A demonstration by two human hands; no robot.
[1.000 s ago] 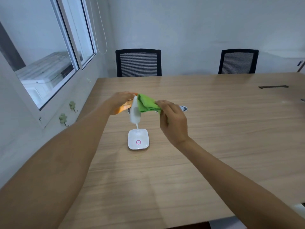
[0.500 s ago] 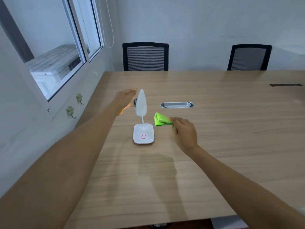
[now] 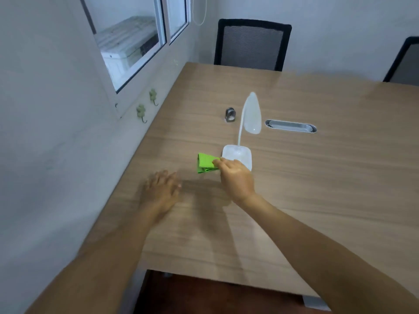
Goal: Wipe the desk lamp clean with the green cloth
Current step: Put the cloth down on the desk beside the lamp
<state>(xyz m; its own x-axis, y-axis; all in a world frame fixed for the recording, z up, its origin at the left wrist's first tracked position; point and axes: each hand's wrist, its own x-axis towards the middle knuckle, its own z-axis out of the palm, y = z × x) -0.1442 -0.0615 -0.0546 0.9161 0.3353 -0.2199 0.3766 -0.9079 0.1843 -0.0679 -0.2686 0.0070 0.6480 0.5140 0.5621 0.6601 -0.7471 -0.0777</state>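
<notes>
A white desk lamp (image 3: 251,114) stands on the wooden table (image 3: 317,177), its oval head raised on a thin curved neck over a square base (image 3: 238,155). The folded green cloth (image 3: 205,163) lies on the table just left of the base. My right hand (image 3: 235,180) pinches the cloth's right edge and covers the base's near corner. My left hand (image 3: 162,191) hovers low over the table near its left edge, fingers spread, holding nothing.
A small metal object (image 3: 230,114) stands behind the lamp. An oval cable grommet (image 3: 291,126) is set in the table to the lamp's right. Two black chairs (image 3: 251,45) face the far edge. The wall with two green hooks (image 3: 141,111) and a window runs along the left.
My right hand carried the cloth from the lamp head down and across to the left of the base. My left hand let go of the lamp head and dropped toward me.
</notes>
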